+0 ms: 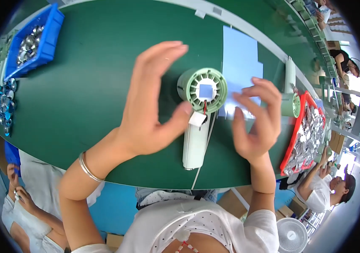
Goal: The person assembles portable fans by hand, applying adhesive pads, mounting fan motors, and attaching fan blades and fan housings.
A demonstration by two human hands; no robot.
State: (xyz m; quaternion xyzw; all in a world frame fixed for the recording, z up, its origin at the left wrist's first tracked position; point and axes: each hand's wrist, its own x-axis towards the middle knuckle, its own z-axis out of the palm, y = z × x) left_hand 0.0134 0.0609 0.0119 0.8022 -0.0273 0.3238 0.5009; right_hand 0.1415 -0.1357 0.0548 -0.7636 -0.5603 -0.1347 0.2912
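A light green round housing (220, 98) with a ribbed ring and a pale ribbed handle (193, 152) lies on the green table in front of me. A blue square (205, 91) sits at its centre. Red and black wires run from there to a small white block (197, 119) at the handle's top. My left hand (146, 105) is open around the housing's left side, its thumb tip by the rim and the white block. To the right, my right hand (257, 118) hovers with bent, spread fingers, slightly blurred, nothing visible in them. Pale blue sheets (240, 55) lie beyond it.
At far left stands a blue bin (53, 38) of shiny metal parts, with blue and silver discs (6, 105) nearer. A red tray (288, 156) of small silvery pieces is at right, beside another green housing (288, 104). Other people sit at both sides.
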